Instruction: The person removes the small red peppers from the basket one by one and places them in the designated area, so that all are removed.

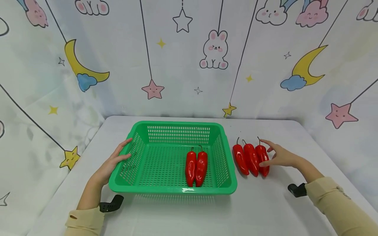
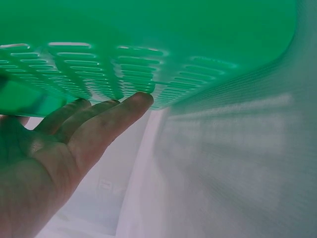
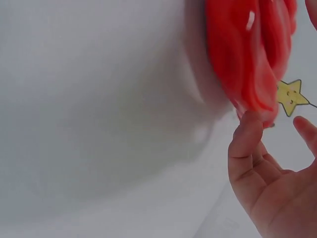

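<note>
Hands, two. Left hand (image 1: 107, 167): fingers extended against the near side of the basket (image 1: 174, 190), not wrapped round it. Right hand (image 1: 280, 155): thumb and fingers apart, straddling the end pepper (image 1: 261, 152), not closed on it. Other peppers: two (image 1: 251, 159) (image 1: 240, 159) on the surface (image 1: 260, 209), side by side just left of the right hand; two more (image 1: 190, 168) (image 1: 201, 168) in the basket, between the hands, toward the right one. Risks, as judged: a light pinch on slick skin could let the end pepper slip or roll; close spacing invites knocking its neighbour; lifting by the thin stem might snap it; a firm left push could slide the basket. Appearance: end pepper red, glossy, elongated, tapering, with dark curved stem pointing away from the person.
</note>
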Available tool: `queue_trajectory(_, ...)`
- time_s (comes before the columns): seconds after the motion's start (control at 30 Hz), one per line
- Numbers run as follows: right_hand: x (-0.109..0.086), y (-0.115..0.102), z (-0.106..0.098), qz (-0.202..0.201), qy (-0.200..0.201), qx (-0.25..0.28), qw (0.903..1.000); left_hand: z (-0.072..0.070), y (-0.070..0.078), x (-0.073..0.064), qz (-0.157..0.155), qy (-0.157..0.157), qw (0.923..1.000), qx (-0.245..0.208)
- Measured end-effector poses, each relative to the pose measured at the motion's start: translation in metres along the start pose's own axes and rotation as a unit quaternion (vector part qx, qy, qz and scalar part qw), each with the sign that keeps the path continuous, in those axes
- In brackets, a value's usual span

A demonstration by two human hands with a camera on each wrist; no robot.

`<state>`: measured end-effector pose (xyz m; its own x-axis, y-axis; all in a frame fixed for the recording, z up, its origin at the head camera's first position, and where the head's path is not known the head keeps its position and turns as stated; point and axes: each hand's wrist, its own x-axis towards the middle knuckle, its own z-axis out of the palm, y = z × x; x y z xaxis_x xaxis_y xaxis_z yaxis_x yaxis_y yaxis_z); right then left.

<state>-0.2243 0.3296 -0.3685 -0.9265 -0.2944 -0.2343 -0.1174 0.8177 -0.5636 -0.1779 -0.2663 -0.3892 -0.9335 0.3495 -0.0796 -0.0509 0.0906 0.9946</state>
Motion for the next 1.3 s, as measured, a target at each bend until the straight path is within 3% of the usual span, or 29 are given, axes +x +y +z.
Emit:
queue_trajectory(0.37, -0.002, -0.028, -0.018, -0.049, 0.036, -0.012, 0.9981, 0.000, 0.000, 0.001, 0.002, -0.005, 1.0000, -0.008)
queue_trajectory(0.8, 0.004, -0.086, -0.024, -0.089, 0.037, -0.029, 0.9950, 0.000, 0.000, 0.001, 0.001, 0.001, 1.0000, -0.001)
queue_trajectory(1.3, 0.012, -0.129, -0.024, -0.123, 0.031, -0.036, 0.9912, 0.000, 0.000, 0.001, 0.000, 0.003, 1.0000, 0.006)
